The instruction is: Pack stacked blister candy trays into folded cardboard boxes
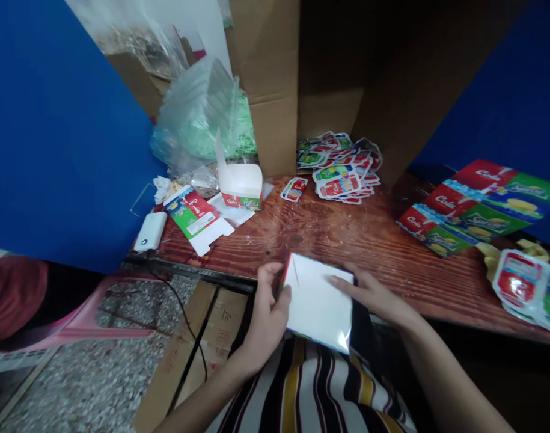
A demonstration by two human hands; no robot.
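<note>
A small carton is held over my lap at the table's front edge, its plain white face turned up and a strip of red and green print showing along its sides. My left hand grips the carton's left side, thumb on the near side and fingers curled behind it. On the right, my right hand holds the far right corner, with a finger lying over the white face. Some of the right fingers are hidden behind the carton.
A flat printed carton and an open carton lie at the left. Cola and lemon drink packets are heaped at the back. Stacked printed cartons stand at the right, near more packets. A white power bank trails a cable.
</note>
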